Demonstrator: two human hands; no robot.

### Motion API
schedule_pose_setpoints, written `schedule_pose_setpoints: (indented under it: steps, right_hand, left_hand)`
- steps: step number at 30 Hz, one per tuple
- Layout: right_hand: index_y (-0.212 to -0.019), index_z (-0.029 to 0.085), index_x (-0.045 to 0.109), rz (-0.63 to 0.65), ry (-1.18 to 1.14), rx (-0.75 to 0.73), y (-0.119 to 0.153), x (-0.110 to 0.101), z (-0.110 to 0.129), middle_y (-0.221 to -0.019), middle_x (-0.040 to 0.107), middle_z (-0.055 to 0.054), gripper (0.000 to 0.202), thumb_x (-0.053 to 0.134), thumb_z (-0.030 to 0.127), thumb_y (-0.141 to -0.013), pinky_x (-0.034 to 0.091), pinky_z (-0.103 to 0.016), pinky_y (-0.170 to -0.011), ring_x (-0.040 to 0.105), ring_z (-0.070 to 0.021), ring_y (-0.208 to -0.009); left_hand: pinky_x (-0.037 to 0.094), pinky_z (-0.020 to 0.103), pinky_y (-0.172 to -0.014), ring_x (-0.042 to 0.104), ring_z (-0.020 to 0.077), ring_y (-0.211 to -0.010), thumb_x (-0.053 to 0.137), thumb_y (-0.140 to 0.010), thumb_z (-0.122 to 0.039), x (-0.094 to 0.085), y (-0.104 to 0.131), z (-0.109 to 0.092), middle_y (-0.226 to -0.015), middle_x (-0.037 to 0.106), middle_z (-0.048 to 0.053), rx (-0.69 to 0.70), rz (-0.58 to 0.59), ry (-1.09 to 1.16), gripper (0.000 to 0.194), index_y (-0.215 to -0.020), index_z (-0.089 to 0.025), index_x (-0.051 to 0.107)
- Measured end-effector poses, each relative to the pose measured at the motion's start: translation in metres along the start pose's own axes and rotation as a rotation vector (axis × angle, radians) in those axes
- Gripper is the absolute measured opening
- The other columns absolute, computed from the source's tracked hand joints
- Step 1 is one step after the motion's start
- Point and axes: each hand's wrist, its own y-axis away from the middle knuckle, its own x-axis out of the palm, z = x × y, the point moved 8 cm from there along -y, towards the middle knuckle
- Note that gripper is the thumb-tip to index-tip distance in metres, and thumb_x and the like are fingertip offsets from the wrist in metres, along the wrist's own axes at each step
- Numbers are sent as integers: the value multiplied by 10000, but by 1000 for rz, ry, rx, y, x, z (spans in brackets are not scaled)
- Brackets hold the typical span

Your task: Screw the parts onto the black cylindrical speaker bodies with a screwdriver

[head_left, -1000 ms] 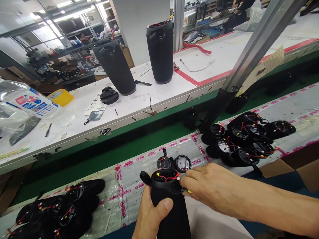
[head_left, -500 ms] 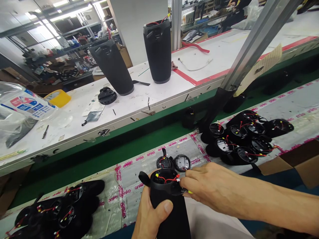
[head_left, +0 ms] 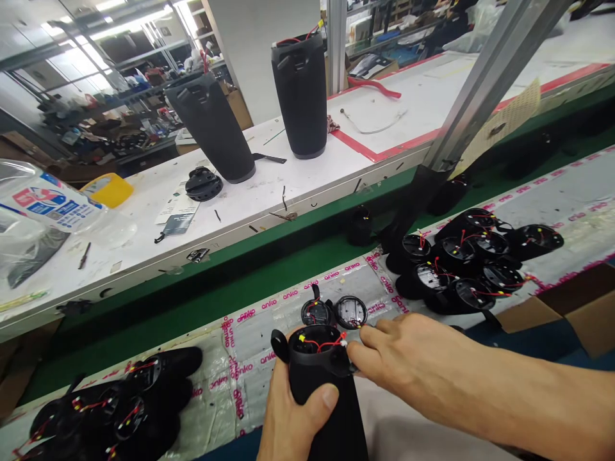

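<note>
A black cylindrical housing stands tilted in the lower middle, its open top showing red wires with yellow and white connectors. My left hand is wrapped round its left side, thumb across the front. At the right of its rim, my right hand has its fingers pinched together by a black strap piece; exactly what they grip is hidden. A black strap loop sticks out on the rim's left. Just beyond are an open round black part and another housing with wires.
Groups of similar black housings lie at right and lower left. Across a green gap, a white shelf bears two upright black cylinders, yellow tape and a plastic bottle. A metal post slants at right.
The yellow bit that showed under my right hand's fingers is out of sight. My right fingers have shifted slightly at the rim, while my left hand keeps its hold. The view has shifted a little.
</note>
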Motion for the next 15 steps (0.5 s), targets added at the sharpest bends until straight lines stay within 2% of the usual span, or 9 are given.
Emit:
schedule_pose_setpoints:
  steps: [8,13,15]
  right_hand:
    - [-929,222,513,-28,36,-61,3,5,-4,-762,539,-2,247,581,95,-728,138,-357,-466,452,-177,-558]
    - [-912,208,527,-14,24,-62,-2,8,0,-760,537,2,236,623,86,-734,129,-360,-450,473,-183,-585]
    - [-912,206,527,-18,-24,-39,-5,11,-1,-761,561,4,191,631,106,-787,154,-346,-454,502,-183,-602]
  left_hand:
    - [451,412,-1042,577,343,-1206,790,-643,-541,4,-3,4,-1303,630,102,8,-2,-18,819,-1340,-207,520]
    - [424,468,-1087,538,382,-1261,808,-620,-539,-4,-4,18,-1263,653,115,-34,-70,58,807,-1312,-207,553]
    - [416,479,-1098,543,387,-1258,811,-611,-539,-5,-4,19,-1259,658,123,-33,-76,84,818,-1309,-199,556]
